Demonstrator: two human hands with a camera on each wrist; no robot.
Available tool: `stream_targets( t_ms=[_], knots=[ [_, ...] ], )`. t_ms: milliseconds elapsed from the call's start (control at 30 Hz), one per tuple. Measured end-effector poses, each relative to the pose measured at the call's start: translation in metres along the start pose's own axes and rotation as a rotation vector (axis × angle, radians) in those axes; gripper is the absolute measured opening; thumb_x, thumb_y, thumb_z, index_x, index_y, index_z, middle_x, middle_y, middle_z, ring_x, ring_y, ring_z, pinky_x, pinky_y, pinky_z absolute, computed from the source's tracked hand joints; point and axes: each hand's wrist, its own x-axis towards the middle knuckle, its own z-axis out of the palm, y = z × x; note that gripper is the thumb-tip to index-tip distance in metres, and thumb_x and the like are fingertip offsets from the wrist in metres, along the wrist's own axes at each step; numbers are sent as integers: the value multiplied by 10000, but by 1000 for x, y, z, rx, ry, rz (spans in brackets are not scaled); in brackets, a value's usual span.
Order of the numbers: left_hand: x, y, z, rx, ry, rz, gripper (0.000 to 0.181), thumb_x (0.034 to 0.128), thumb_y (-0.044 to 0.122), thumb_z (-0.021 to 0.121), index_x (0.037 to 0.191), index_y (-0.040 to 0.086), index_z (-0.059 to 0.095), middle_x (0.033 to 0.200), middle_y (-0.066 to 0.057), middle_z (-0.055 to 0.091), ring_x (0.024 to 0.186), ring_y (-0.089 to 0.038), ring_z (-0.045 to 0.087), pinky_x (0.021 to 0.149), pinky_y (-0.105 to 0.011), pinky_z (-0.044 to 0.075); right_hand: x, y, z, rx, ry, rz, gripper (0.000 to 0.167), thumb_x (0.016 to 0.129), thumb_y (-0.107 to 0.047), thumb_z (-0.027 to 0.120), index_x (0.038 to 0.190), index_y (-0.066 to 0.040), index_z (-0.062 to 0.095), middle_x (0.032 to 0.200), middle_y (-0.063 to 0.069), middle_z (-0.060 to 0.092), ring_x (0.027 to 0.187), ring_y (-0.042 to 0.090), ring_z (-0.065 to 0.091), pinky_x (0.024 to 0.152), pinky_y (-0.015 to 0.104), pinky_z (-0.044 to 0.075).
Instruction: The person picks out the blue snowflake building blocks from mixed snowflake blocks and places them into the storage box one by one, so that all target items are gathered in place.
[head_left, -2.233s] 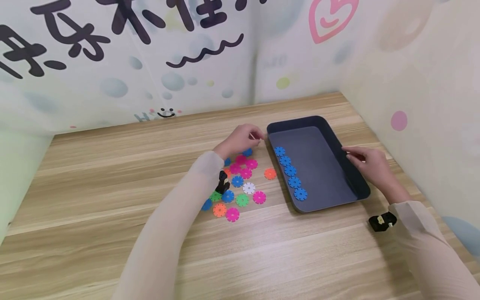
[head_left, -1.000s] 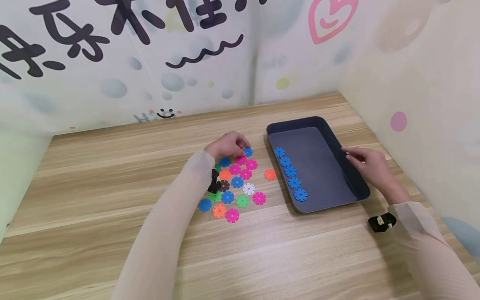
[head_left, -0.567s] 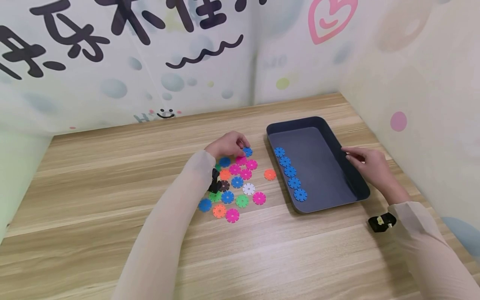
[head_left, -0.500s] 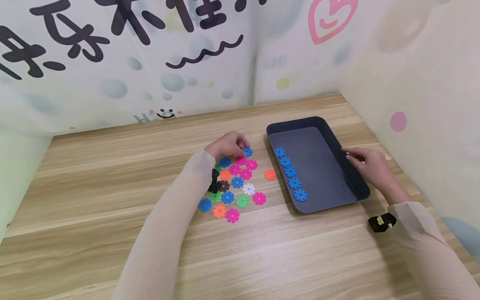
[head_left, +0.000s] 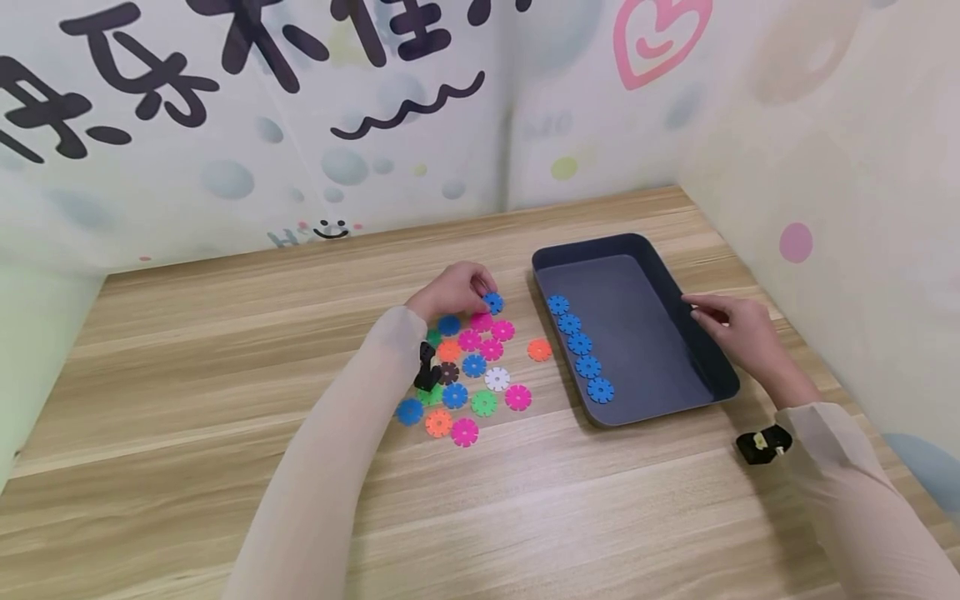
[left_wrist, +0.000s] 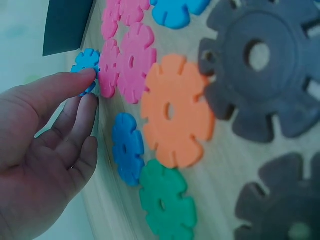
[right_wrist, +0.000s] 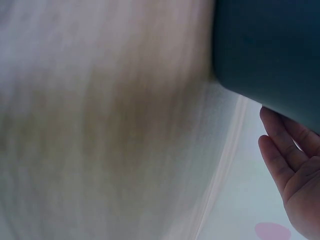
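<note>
My left hand [head_left: 456, 289] pinches a blue snowflake disc [head_left: 492, 302] at the far end of the loose pile. In the left wrist view, the thumb and fingertips of the left hand [left_wrist: 55, 120] meet at that blue disc [left_wrist: 87, 61]. On the far right, my right hand [head_left: 742, 329] holds the right rim of a dark grey tray [head_left: 686, 321]. The right wrist view shows fingers of the right hand [right_wrist: 295, 165] against the tray's outer wall [right_wrist: 270, 55]; the thumb is out of sight there. Several blue discs [head_left: 580, 343] lie in a row along the tray's left inner side.
Loose pink [head_left: 491, 349], orange, green, white, black and blue snowflake discs lie on the wooden table left of the tray. One orange disc [head_left: 538, 350] sits beside the tray's left wall. Printed walls border the table behind and on the right.
Over two seconds my left hand has moved left from beside the tray to the pile and taken hold of a blue disc there. My right hand has stayed at the tray rim.
</note>
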Motion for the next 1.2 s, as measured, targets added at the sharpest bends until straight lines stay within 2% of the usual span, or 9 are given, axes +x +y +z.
stream_targets(
  t_ms=[133, 300, 400, 667, 967, 1200],
  knots=[
    [-1, -2, 0, -12, 2, 13, 199, 830, -35, 612, 1027, -19, 591, 988, -126, 557, 905, -227, 504, 765, -275, 463, 0, 0, 1, 1, 1, -1, 236, 854, 0, 611, 1085, 26, 653, 961, 224, 653, 759, 103, 581, 590, 35, 362],
    [-3, -2, -2, -47, -9, 2, 193, 865, -32, 561, 1050, -1, 606, 991, -113, 558, 890, -220, 507, 751, -279, 465, -1, 1, 1, 10, 4, -13, 235, 854, -1, 611, 1083, 32, 651, 954, 230, 652, 745, -121, 470, 591, 30, 358],
    [-5, 1, -3, -63, -11, 4, 190, 878, -9, 553, 1056, 19, 613, 989, -102, 554, 884, -227, 505, 741, -293, 471, -1, 0, 0, 13, 3, -10, 236, 856, -4, 610, 1086, 32, 650, 956, 233, 651, 740, -178, 417, 589, 32, 358],
    [-10, 21, 0, -26, 0, 101, 168, 887, 9, 542, 1030, 28, 630, 970, -76, 571, 897, -218, 509, 763, -283, 461, 0, 0, 0, 11, 3, -17, 232, 854, 9, 606, 1080, 41, 648, 938, 237, 652, 746, -200, 400, 600, 21, 351],
    [-10, 42, 15, -26, 17, 223, 161, 891, 3, 554, 1034, 3, 626, 970, -79, 596, 885, -190, 546, 769, -242, 465, 0, -1, 0, 13, 5, -27, 229, 852, 16, 606, 1076, 44, 649, 927, 236, 655, 741, -213, 395, 599, 23, 353],
    [-7, 58, 32, -67, 9, 273, 162, 880, -14, 568, 1029, -24, 631, 1002, -129, 609, 873, -193, 551, 754, -227, 464, 0, -2, 0, 18, 4, -20, 230, 855, 10, 605, 1078, 45, 647, 931, 240, 653, 743, -220, 388, 600, 23, 352]
  ],
)
